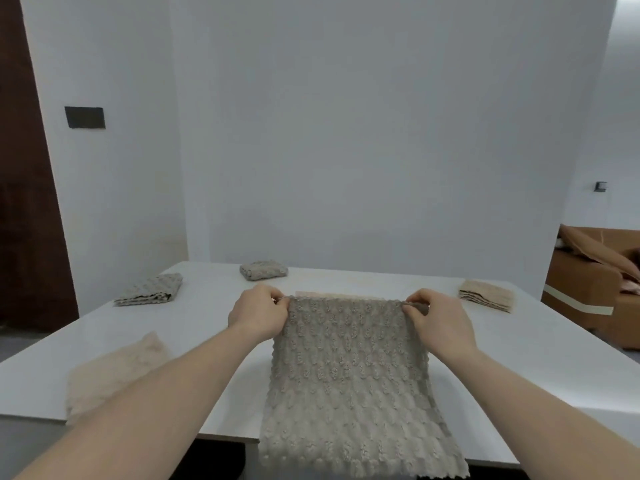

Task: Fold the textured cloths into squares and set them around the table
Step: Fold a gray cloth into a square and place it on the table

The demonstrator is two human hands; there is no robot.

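Note:
A grey bumpy-textured cloth (353,382) hangs spread out above the white table (540,368), its lower edge draping past the near table edge. My left hand (256,315) pinches its top left corner and my right hand (440,320) pinches its top right corner. A pale beige cloth (329,294) peeks out flat on the table behind the held cloth's top edge. Folded cloths lie around the table: a grey one (150,289) at far left, a grey one (264,270) at the far edge, a beige one (486,294) at far right, a cream one (114,375) near left, partly under my left forearm.
A white wall stands just behind the table's far edge. A dark wooden door (27,202) is at the left. A brown sofa (595,285) sits beyond the table's right side.

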